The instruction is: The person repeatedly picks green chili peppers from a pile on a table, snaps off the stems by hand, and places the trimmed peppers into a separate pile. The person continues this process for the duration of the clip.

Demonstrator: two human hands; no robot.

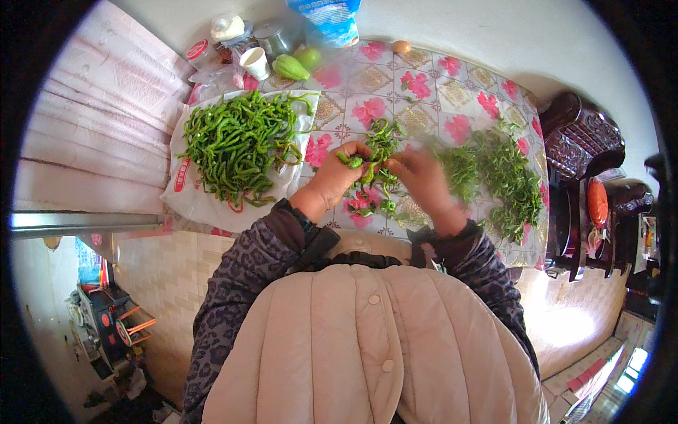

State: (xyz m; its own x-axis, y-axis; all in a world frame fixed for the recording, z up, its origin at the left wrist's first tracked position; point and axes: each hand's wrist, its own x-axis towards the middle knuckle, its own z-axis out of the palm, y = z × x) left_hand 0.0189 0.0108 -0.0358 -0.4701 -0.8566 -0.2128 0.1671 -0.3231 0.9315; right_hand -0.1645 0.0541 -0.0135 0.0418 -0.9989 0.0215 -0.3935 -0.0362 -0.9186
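My left hand [339, 177] is closed around a few green chili peppers [350, 161], whose ends stick out past the thumb. Close on its right, my right hand [422, 180] is blurred, with thumb and forefinger pinched at the end of a curved green chili pepper [372, 170] between the hands. Just beyond and beneath them lies a small heap of peppers and leaves [384, 137]. To the left, a large pile of green chili peppers [238, 143] rests on a white plastic bag [183, 204]. Leafy green stems [508, 183] are spread at the right.
A floral tablecloth [369, 111] covers the table. Along the back stand a paper cup [255, 63], a chayote [291, 67], a metal canister [271, 38], a blue-and-white bag [331, 21] and an egg [401, 47]. A carved dark wooden chair [582, 135] adjoins the right edge.
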